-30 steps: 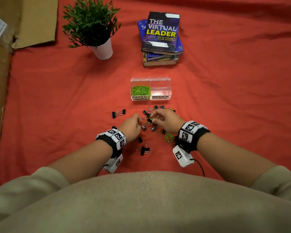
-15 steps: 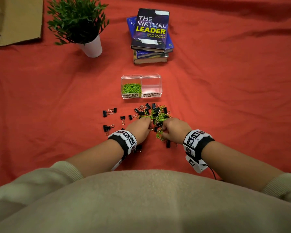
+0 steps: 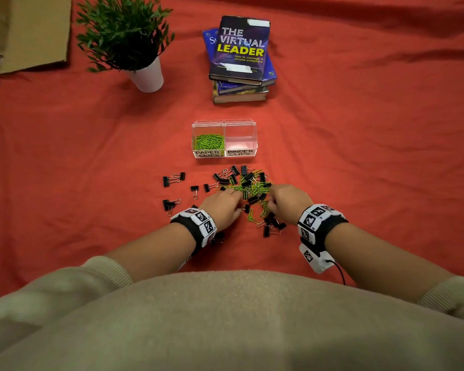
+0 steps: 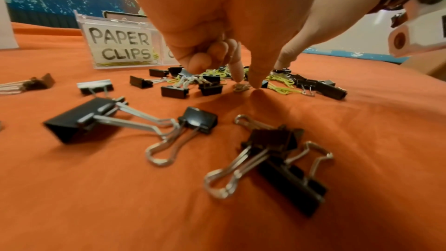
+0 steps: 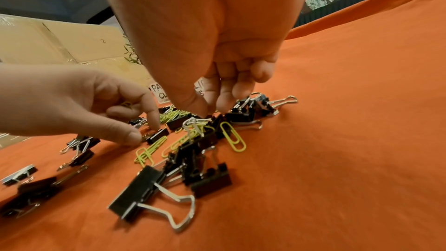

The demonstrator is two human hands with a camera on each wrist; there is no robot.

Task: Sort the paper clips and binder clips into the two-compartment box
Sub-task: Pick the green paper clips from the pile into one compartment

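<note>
**Both hands work the mixed pile in front of the box**

The left hand and right hand flank the tangled pile near the middle of the red-covered tabletop, probably to tease green paper clips from black binder clips. Left thumb and forefinger reach down, parted, gripping nothing; whether the right fingers (curled into the heap) hold anything cannot be told. The two-compartment box stands just beyond: paper clips fill its left half, the right lies bare. Open cloth surrounds it.
</note>
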